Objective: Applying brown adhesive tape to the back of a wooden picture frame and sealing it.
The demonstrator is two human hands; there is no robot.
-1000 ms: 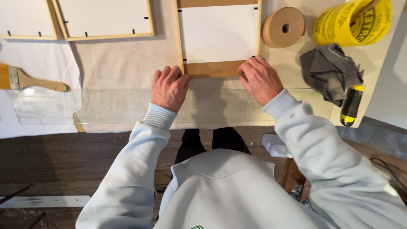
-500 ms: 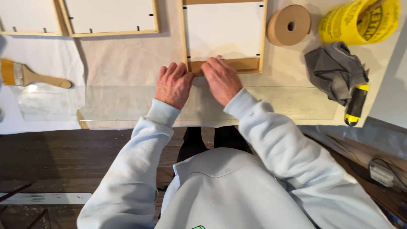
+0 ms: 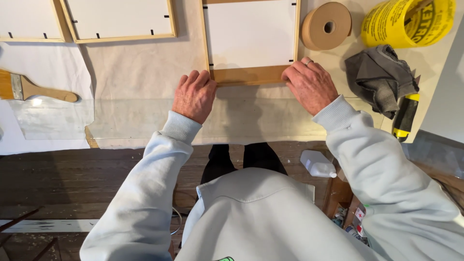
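Pressing down brown tape along the near edge of the wooden picture frame with white backing (image 3: 250, 43) on the bench: left hand (image 3: 194, 95) flat, fingers bent, right hand (image 3: 310, 85) flat. Next, probably rubbing the corners smooth. Farther back, round brown tape roll (image 3: 326, 25).

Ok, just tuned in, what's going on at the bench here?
A person leans over a cloth-covered table with both hands flat on the near edge of a wooden picture frame that lies face down. The left hand presses at its left corner, the right hand at its right corner. A roll of brown tape, a grey rag and a yellow tub sit to the right, a paintbrush to the left.
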